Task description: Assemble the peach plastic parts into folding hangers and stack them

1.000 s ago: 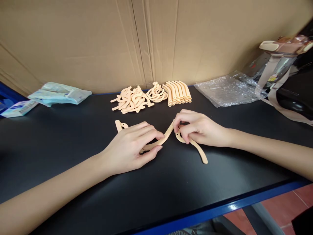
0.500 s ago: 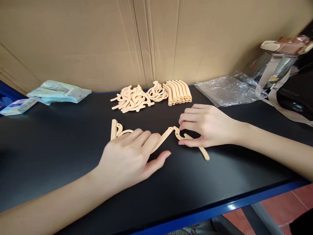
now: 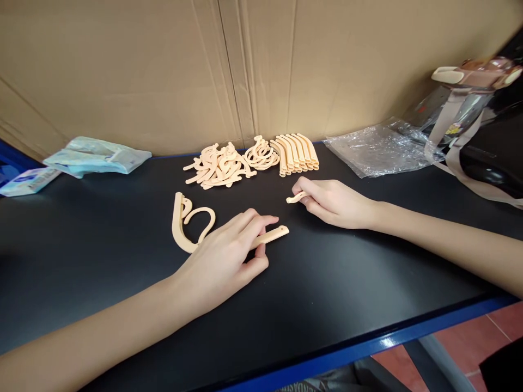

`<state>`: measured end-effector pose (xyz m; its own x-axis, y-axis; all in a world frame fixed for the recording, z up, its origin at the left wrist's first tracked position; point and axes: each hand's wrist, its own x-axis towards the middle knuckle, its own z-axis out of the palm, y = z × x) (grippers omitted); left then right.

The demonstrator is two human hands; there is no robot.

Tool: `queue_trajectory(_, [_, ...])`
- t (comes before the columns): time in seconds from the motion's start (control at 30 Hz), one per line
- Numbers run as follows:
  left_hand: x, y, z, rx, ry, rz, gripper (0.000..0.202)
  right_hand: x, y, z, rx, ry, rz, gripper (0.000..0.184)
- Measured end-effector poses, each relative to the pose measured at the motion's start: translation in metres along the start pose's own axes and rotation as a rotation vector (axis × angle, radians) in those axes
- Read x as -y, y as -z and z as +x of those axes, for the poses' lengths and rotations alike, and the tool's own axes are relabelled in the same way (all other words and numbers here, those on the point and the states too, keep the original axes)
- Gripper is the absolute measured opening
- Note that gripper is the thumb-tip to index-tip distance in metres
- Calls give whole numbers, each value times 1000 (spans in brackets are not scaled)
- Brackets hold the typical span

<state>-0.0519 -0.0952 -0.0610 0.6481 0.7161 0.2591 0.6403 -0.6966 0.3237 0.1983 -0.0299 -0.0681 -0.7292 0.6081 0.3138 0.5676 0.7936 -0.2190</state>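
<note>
A partly assembled beige plastic folding hanger [image 3: 177, 220] lies on the black table, its ring-shaped hook [image 3: 211, 218] facing away from me. My left hand [image 3: 223, 253] covers the middle of it, with thumb and fingers closed around its right-hand bar, whose holed end sticks out past the fingertips. To the right, my right hand [image 3: 335, 204] pinches a small curved hanger arm [image 3: 295, 198]; one tip shows, and the palm hides the rest. A gap separates this piece from the bar's end.
At the back are a heap of loose hanger arms [image 3: 218, 167], several hooks [image 3: 261, 155] and a row of hanger bars [image 3: 294, 153]. A clear plastic bag [image 3: 368, 147] and a strapped bottle [image 3: 461, 103] stand right. Tissue packs [image 3: 96, 157] lie left, cardboard [image 3: 143, 71] behind.
My right hand has lifted the hanger arm off the table, up and away from the bar's end. The hanger has turned slightly, and my left fingers have closed around its bar.
</note>
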Motion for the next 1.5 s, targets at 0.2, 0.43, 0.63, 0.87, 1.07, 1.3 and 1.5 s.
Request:
queue_trajectory(0.2, [1,4,2,59,16,-11,15,9,1,-3,-34,122,-26,22])
queue_trajectory(0.43, [0,7,3,63,-20,54,27,14,1,-3,-9,117,101,19])
queue_trajectory(0.63, [1,4,5,50,-67,147,28,16,1,-2,-30,177,137,9])
queue_trajectory(0.87, [2,6,5,61,-66,157,28,17,0,-1,-37,148,154,10])
queue_trajectory(1.07, [1,5,4,101,7,158,31,20,-2,-2,-43,174,107,10])
queue_trajectory(1.3, [3,0,3,110,49,152,36,24,0,-5,-40,247,-20,13])
queue_trajectory(1.5, [0,4,4,166,87,157,35,25,2,-7,3,285,-169,18])
